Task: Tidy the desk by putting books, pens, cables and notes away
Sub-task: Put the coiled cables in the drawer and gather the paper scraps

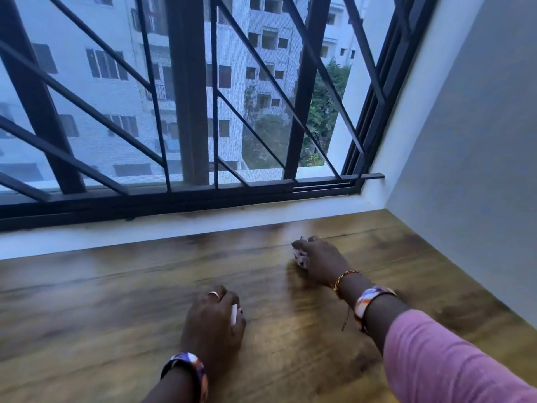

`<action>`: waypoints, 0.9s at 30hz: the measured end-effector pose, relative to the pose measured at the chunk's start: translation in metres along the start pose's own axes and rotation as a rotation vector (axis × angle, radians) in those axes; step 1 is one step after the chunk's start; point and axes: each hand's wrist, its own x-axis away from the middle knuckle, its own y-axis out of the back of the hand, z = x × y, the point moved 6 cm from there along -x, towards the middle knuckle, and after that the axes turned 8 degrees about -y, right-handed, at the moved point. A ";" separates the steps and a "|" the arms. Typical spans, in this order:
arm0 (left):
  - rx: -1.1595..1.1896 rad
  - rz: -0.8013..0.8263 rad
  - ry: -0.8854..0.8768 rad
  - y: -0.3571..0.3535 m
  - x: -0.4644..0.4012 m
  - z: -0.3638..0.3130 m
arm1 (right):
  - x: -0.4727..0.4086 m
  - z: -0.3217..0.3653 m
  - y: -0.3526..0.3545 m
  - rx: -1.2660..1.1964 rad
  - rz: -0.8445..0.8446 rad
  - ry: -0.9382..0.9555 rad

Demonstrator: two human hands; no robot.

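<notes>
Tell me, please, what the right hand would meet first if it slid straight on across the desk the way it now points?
Probably the white wall strip below the window frame. The right hand, gripping a crumpled wad, points toward it over bare desk; depth is uncertain.

Brown wood-grain desk (116, 301), pink sleeve (453, 365), black window bars (189, 91).

Glossy wood-grain desk (116, 301), matt black metal window bars (189, 82), soft pink cloth sleeve (436, 359)
</notes>
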 end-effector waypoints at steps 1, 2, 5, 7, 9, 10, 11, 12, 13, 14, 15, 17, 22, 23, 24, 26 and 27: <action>-0.014 0.025 -0.002 0.000 0.000 -0.001 | 0.007 0.001 0.003 -0.003 0.006 0.012; -0.035 0.056 -0.007 0.001 0.001 -0.003 | 0.016 0.002 0.006 0.003 0.020 0.023; -0.107 0.151 0.011 0.004 0.005 -0.011 | 0.052 0.011 0.011 0.021 0.055 0.067; -0.147 0.120 -0.005 0.008 0.016 -0.019 | 0.081 0.017 0.009 0.010 0.080 0.091; -0.125 0.136 0.036 0.007 0.033 -0.027 | 0.110 0.021 0.006 -0.027 0.111 0.111; -0.126 0.176 0.072 0.007 0.046 -0.033 | 0.127 0.024 0.004 -0.039 0.119 0.127; -0.115 0.208 0.111 0.008 0.060 -0.037 | 0.144 0.027 0.004 -0.048 0.115 0.142; -0.120 0.220 0.140 0.012 0.076 -0.043 | 0.162 0.030 0.002 -0.054 0.112 0.160; -0.140 0.223 0.141 0.015 0.093 -0.051 | 0.179 0.034 0.001 -0.062 0.107 0.182; -0.173 0.212 0.120 0.020 0.106 -0.060 | 0.195 0.038 0.000 -0.062 0.100 0.204; -0.191 0.186 0.092 0.026 0.123 -0.068 | 0.212 0.041 -0.002 -0.058 0.101 0.228; -0.123 0.165 0.081 0.040 0.162 -0.081 | 0.244 0.051 -0.006 -0.065 0.106 0.271; 0.174 0.071 0.105 0.104 0.272 -0.066 | 0.317 0.083 -0.014 -0.071 0.111 0.382; 0.224 0.021 0.170 0.121 0.299 -0.055 | 0.332 0.094 -0.018 -0.084 0.125 0.429; 0.279 -0.056 0.282 0.140 0.327 -0.045 | 0.347 0.105 -0.021 -0.124 0.139 0.481; 0.419 -0.290 0.558 0.190 0.386 -0.032 | 0.380 0.135 -0.034 -0.211 0.211 0.577; 0.513 -0.421 0.730 0.206 0.423 -0.015 | 0.397 0.153 -0.042 -0.255 0.245 0.623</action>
